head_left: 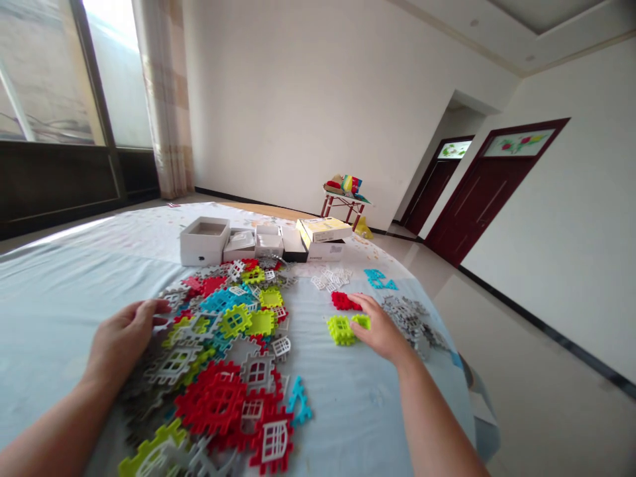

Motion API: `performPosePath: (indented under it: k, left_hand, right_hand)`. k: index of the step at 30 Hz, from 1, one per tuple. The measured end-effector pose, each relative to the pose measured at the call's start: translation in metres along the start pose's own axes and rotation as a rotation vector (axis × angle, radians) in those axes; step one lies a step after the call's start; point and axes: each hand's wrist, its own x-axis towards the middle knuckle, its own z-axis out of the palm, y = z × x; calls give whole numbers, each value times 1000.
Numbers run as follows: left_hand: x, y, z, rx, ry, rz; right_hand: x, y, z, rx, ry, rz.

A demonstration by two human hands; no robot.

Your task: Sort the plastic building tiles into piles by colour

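Note:
A heap of plastic interlocking building pieces in red, green, blue and grey, with white window inserts, spreads over the table's middle. My left hand (124, 338) is at the heap's left edge. Its fingers are curved and slightly apart beside grey pieces (171, 364), and I see nothing held in them. My right hand (380, 328) hovers over a small group at the right, thumb and fingers apart. The thumb overlaps a green piece (362, 321), and the fingertips are by red pieces (344, 301). Another green piece (340, 330) lies just left of the thumb.
Grey pieces (410, 321) are gathered right of my right hand, blue pieces (380, 279) behind them. White inserts (332, 278) lie farther back. An open white box (205, 242), smaller trays and a yellow-topped box (324, 229) line the back. The round table's edge curves at right.

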Motion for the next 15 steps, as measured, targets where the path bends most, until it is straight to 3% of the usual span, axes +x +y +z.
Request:
performPosePath:
  k: [2, 7, 11, 15]
  left_hand:
    - [2, -3, 1, -64, -13, -34]
    - [4, -8, 3, -127, -7, -46]
    - [3, -8, 2, -122, -1, -37]
    - [2, -6, 2, -138, -3, -35]
  right_hand:
    - [7, -24, 12, 36, 9, -69]
    - [22, -72, 58, 57, -120, -298]
    - [33, -88, 91, -60, -179, -363]
    - [40, -92, 105, -132, -166, -360]
